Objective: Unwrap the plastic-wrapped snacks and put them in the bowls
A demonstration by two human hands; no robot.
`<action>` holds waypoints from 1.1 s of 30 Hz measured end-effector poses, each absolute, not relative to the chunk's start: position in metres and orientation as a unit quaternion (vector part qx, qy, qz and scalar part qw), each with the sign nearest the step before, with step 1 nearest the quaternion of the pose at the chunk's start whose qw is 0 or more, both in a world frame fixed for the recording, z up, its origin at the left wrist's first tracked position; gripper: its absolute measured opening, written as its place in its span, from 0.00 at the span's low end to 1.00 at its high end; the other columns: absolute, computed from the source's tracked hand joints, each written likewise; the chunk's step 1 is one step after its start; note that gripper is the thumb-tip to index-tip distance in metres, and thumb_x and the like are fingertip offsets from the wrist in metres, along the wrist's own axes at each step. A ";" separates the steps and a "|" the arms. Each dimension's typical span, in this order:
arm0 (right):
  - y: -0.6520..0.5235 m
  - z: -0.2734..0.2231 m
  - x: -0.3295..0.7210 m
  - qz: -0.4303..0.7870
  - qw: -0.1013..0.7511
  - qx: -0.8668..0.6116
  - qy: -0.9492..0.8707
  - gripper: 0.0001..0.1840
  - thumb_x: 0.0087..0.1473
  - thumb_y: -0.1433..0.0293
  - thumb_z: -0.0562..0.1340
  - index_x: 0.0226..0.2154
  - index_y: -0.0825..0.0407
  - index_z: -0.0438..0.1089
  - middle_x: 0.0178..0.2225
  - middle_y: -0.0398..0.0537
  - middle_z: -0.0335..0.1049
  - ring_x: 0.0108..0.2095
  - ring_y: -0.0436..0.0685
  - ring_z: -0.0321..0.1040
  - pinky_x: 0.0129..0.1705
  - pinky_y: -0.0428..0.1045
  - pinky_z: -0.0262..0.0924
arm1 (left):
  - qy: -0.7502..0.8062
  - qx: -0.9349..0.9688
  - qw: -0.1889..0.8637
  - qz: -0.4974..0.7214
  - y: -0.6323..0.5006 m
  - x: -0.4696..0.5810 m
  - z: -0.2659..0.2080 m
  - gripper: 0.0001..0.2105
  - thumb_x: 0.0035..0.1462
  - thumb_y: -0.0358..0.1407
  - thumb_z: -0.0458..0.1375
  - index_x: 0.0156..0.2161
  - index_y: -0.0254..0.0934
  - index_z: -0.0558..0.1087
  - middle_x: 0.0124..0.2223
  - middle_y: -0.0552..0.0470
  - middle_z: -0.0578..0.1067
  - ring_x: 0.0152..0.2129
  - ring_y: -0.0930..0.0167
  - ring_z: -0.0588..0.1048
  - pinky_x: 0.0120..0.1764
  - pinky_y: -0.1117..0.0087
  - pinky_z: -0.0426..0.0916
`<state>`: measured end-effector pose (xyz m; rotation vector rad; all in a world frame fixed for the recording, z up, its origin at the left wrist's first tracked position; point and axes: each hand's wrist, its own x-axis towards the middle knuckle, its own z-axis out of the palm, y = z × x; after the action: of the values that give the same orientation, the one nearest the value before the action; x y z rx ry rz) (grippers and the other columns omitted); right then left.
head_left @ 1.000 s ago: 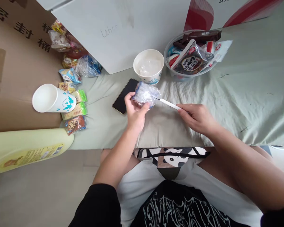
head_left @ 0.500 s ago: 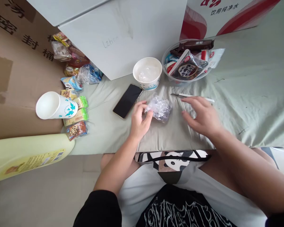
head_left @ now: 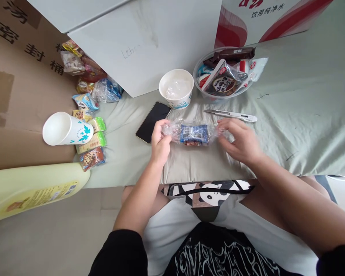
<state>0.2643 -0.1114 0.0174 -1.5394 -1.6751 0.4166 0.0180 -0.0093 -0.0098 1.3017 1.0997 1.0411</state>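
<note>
both forearms bare, reaching fwd from black sleeves, left hand [head_left: 160,142] w/ fingers curled, thumb + fingertips pinched shut, right hand [head_left: 240,141] palm down, fingers bent inward, also pinching, hands level, apart, facing each other

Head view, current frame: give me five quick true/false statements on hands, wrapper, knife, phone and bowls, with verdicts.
1. Both hands, left hand and right hand, grip the ends of the clear plastic snack wrapper with a blue label. True.
2. The slim white utility knife is in the right hand. False: it lies on the pale green cloth, beyond that hand.
3. The black smartphone lies screen up, left of the wrapper. True.
4. The white paper bowl is full of chocolate bars. False: it holds only clear crumpled plastic.
5. The clear plastic tub holds packaged snacks. True.
</note>
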 end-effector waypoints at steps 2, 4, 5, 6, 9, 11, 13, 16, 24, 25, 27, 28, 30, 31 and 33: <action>-0.112 0.022 0.276 0.148 0.418 -0.662 -0.604 0.08 0.49 0.74 0.58 0.32 0.45 0.67 0.37 0.50 0.77 0.46 0.67 0.76 0.52 0.64 0.68 | 0.473 0.558 0.512 0.451 -0.004 0.010 -0.008 0.10 0.42 0.31 0.58 0.34 0.41 0.71 0.36 0.53 0.73 0.31 0.70 0.73 0.33 0.69 0.69; -0.114 0.026 0.285 0.123 0.434 -0.716 -0.532 0.10 0.49 0.75 0.56 0.32 0.46 0.67 0.37 0.52 0.77 0.43 0.67 0.76 0.49 0.64 0.67 | 0.473 0.547 0.503 0.474 -0.001 0.005 -0.006 0.03 0.47 0.36 0.57 0.28 0.39 0.69 0.34 0.51 0.72 0.31 0.69 0.73 0.35 0.68 0.70; -0.115 0.028 0.287 0.109 0.447 -0.724 -0.513 0.10 0.50 0.75 0.55 0.33 0.46 0.68 0.37 0.53 0.77 0.42 0.67 0.75 0.48 0.64 0.67 | 0.469 0.544 0.496 0.488 0.000 0.004 -0.004 0.07 0.51 0.40 0.56 0.26 0.39 0.69 0.34 0.50 0.72 0.32 0.68 0.73 0.37 0.67 0.71; -0.116 0.029 0.288 0.096 0.461 -0.716 -0.516 0.11 0.51 0.74 0.55 0.35 0.47 0.70 0.38 0.54 0.77 0.43 0.68 0.75 0.49 0.64 0.67 | 0.462 0.553 0.483 0.497 0.000 0.003 -0.002 0.11 0.55 0.44 0.54 0.27 0.40 0.69 0.35 0.49 0.73 0.33 0.67 0.74 0.40 0.65 0.72; -0.114 0.027 0.282 0.083 0.450 -0.636 -0.621 0.17 0.55 0.66 0.60 0.47 0.49 0.71 0.50 0.58 0.77 0.52 0.71 0.73 0.54 0.66 0.65 | 0.430 0.668 0.395 0.462 -0.003 0.004 0.004 0.16 0.56 0.51 0.59 0.38 0.40 0.75 0.44 0.46 0.76 0.44 0.62 0.76 0.51 0.59 0.72; -0.111 0.023 0.276 0.094 0.392 -0.617 -0.676 0.24 0.55 0.64 0.62 0.55 0.49 0.70 0.49 0.56 0.78 0.52 0.70 0.73 0.57 0.67 0.64 | 0.408 0.755 0.319 0.403 -0.006 0.006 0.007 0.15 0.53 0.47 0.66 0.43 0.41 0.77 0.50 0.45 0.77 0.49 0.60 0.76 0.54 0.57 0.72; -0.109 0.019 0.274 0.110 0.340 -0.634 -0.685 0.20 0.56 0.67 0.61 0.52 0.47 0.73 0.40 0.52 0.79 0.46 0.67 0.75 0.54 0.66 0.65 | 0.395 0.793 0.260 0.383 -0.010 0.006 0.011 0.08 0.56 0.40 0.65 0.39 0.41 0.78 0.50 0.46 0.79 0.48 0.61 0.78 0.52 0.57 0.73; -0.111 0.021 0.276 0.084 0.334 -0.675 -0.652 0.12 0.56 0.71 0.58 0.37 0.45 0.77 0.36 0.52 0.76 0.41 0.66 0.74 0.48 0.64 0.67 | 0.362 0.802 0.197 0.434 -0.018 0.002 0.021 0.03 0.59 0.35 0.62 0.34 0.43 0.78 0.43 0.49 0.81 0.47 0.61 0.80 0.52 0.54 0.75; -0.125 0.048 0.265 0.097 0.402 -0.524 -0.744 0.09 0.56 0.67 0.57 0.34 0.43 0.74 0.39 0.52 0.78 0.46 0.66 0.76 0.51 0.65 0.68 | 0.185 0.891 0.363 0.201 -0.064 -0.005 0.063 0.04 0.57 0.34 0.63 0.38 0.44 0.79 0.36 0.54 0.84 0.29 0.69 0.82 0.32 0.68 0.74; -0.126 0.046 0.259 0.132 0.368 -0.493 -0.777 0.10 0.58 0.66 0.57 0.36 0.43 0.75 0.36 0.50 0.78 0.41 0.63 0.76 0.47 0.62 0.68 | 0.186 0.881 0.420 0.111 -0.067 -0.005 0.065 0.07 0.57 0.38 0.65 0.41 0.44 0.80 0.38 0.52 0.85 0.31 0.68 0.83 0.33 0.69 0.75; -0.129 0.040 0.247 0.171 0.295 -0.465 -0.817 0.12 0.62 0.65 0.56 0.36 0.45 0.76 0.28 0.46 0.76 0.28 0.56 0.70 0.34 0.54 0.62 | 0.183 0.835 0.519 0.003 -0.069 -0.005 0.065 0.14 0.57 0.45 0.67 0.45 0.42 0.80 0.39 0.50 0.85 0.32 0.67 0.83 0.34 0.70 0.76; -0.130 0.036 0.241 0.172 0.260 -0.476 -0.822 0.13 0.64 0.66 0.55 0.36 0.46 0.76 0.26 0.45 0.74 0.24 0.54 0.66 0.29 0.52 0.56 | 0.194 0.817 0.543 0.019 -0.067 -0.004 0.063 0.13 0.58 0.46 0.66 0.44 0.42 0.80 0.37 0.51 0.85 0.29 0.69 0.82 0.32 0.71 0.75; -0.132 0.029 0.232 0.147 0.210 -0.536 -0.804 0.14 0.65 0.66 0.54 0.36 0.48 0.75 0.25 0.45 0.74 0.21 0.52 0.61 0.24 0.51 0.45 | 0.271 0.803 0.496 0.192 -0.060 -0.003 0.054 0.08 0.62 0.43 0.64 0.38 0.41 0.78 0.29 0.54 0.80 0.23 0.73 0.77 0.29 0.72 0.73; -0.132 0.027 0.228 0.128 0.201 -0.574 -0.784 0.14 0.65 0.65 0.54 0.37 0.48 0.75 0.28 0.46 0.75 0.21 0.52 0.62 0.23 0.51 0.44 | 0.319 0.794 0.423 0.299 -0.055 -0.002 0.049 0.07 0.62 0.42 0.64 0.37 0.41 0.77 0.29 0.54 0.78 0.25 0.72 0.76 0.31 0.70 0.74; -0.131 0.025 0.224 0.093 0.206 -0.628 -0.745 0.14 0.65 0.63 0.55 0.40 0.49 0.75 0.35 0.50 0.77 0.26 0.54 0.66 0.23 0.50 0.45 | 0.380 0.778 0.271 0.419 -0.043 0.000 0.037 0.14 0.54 0.45 0.70 0.41 0.42 0.76 0.38 0.49 0.78 0.37 0.66 0.78 0.43 0.63 0.76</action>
<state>0.2236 -0.1315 0.0253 -1.7510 -2.0752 0.2595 0.0004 -0.0435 0.0374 2.0961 1.0240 1.1295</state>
